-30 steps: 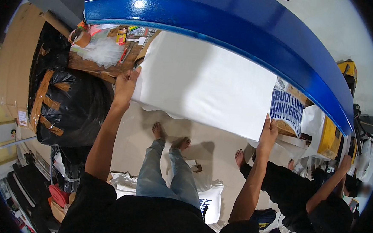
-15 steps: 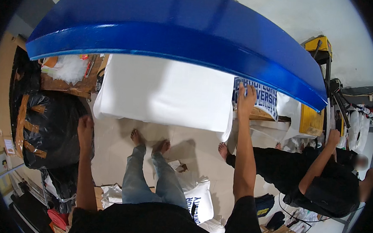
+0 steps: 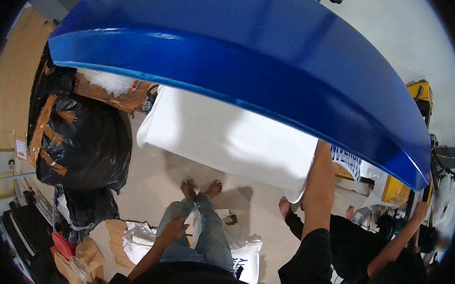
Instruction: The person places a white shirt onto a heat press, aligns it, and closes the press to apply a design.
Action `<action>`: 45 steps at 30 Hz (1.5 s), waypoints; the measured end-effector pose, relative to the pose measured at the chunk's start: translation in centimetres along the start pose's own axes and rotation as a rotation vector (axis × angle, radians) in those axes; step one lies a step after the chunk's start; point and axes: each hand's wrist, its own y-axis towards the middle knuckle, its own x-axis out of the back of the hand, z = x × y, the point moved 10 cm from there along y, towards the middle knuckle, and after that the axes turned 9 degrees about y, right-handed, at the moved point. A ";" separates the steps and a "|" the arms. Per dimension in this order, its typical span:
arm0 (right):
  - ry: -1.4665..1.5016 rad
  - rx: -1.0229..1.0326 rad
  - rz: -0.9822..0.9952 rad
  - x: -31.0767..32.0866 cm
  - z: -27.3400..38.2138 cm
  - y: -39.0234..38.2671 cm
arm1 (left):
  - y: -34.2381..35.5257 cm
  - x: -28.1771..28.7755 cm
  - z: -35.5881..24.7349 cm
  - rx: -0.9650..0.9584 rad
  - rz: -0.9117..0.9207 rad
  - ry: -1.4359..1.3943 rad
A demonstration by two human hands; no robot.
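Observation:
A large curved blue metal board (image 3: 238, 54) fills the upper view, with white fabric (image 3: 207, 130) showing beneath it, draped over a flat surface. My right forearm (image 3: 318, 194) reaches up along the fabric's right end; its hand disappears under the blue rim, so its fingers are hidden. Low at the centre, my left hand (image 3: 175, 226) hangs in front of my jeans, away from the fabric, with fingers loosely apart and holding nothing.
A taped black bag (image 3: 84, 149) and cardboard (image 3: 13, 71) stand left, beside a wooden bench (image 3: 97, 92). At right, a co-worker in black (image 3: 387, 261) reaches toward yellow equipment (image 3: 395, 189). White bags (image 3: 246, 263) lie on the floor (image 3: 151, 200).
Both hands held the fabric's ends at first. My left hand has let go and dropped low; my right has moved forward under the blue board. The whole view has shifted.

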 end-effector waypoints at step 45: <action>0.222 0.720 0.387 15.9 14.6 -19.3 | 4.5 26.0 -40.4 -0.799 -0.771 0.435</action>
